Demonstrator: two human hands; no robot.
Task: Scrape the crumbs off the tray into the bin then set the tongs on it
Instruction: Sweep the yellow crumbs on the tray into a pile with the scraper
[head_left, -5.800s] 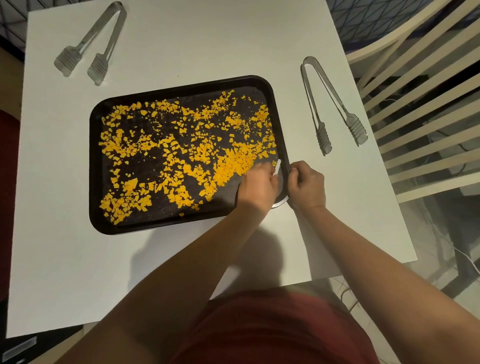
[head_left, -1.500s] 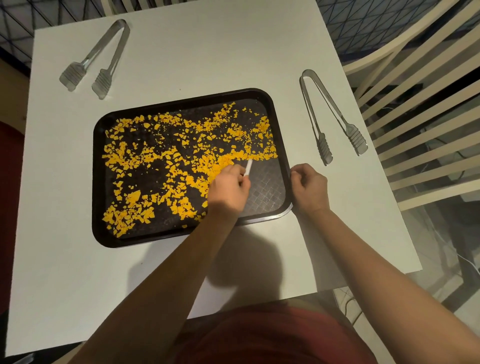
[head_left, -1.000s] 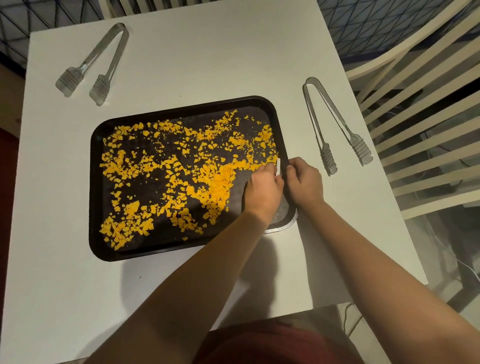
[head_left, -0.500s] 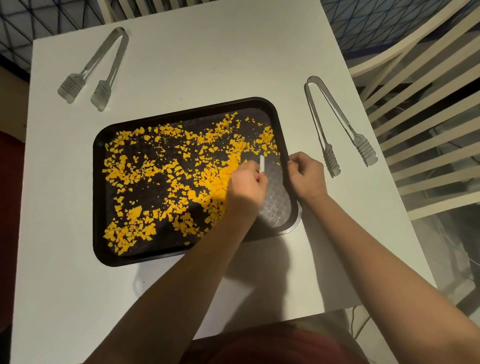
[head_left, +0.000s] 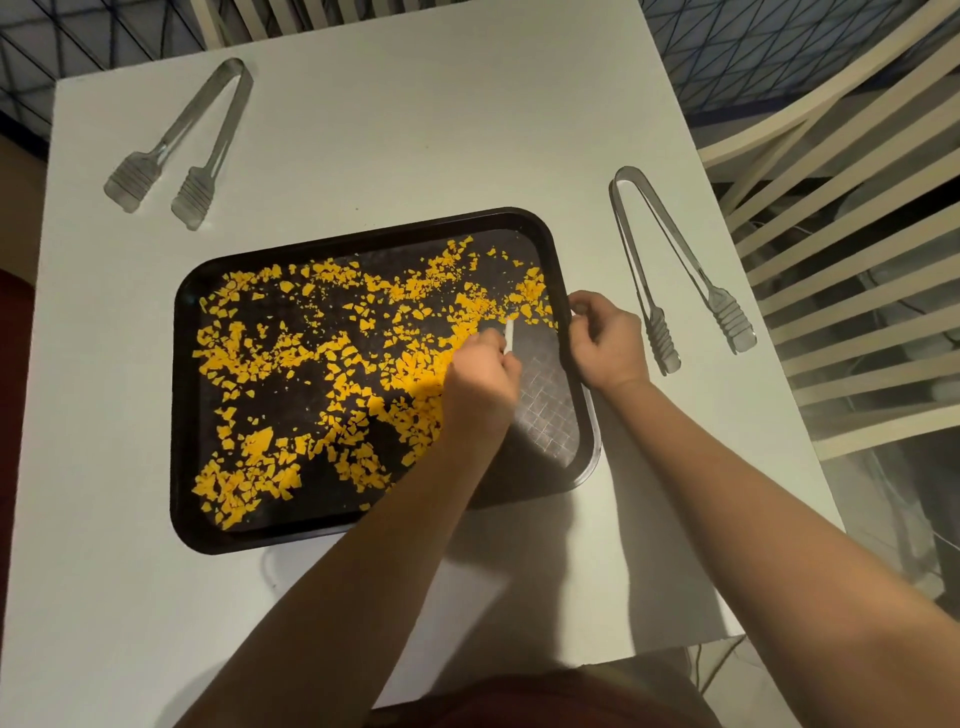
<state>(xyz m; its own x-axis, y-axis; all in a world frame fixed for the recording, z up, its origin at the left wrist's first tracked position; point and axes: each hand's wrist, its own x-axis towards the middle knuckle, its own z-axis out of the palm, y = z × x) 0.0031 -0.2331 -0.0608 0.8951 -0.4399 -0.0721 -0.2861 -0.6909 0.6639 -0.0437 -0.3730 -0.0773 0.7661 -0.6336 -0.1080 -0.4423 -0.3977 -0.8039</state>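
Tray (head_left: 179, 415): flat on white table (head_left: 415, 130), yellow crumbs (head_left: 291, 358) across it.
Your left hand (head_left: 480, 379): curled round white scraper (head_left: 509, 336), over crumbs.
Your right hand (head_left: 605, 338): gripping tray's right rim.
Tongs: one pair (head_left: 675, 270) right of tray, another (head_left: 182, 145) far-left.

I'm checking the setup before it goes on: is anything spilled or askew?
Nothing has spilled: the yellow crumbs all lie inside the black tray, which sits slightly skewed on the white table. No bin is in view, which is odd for this job.
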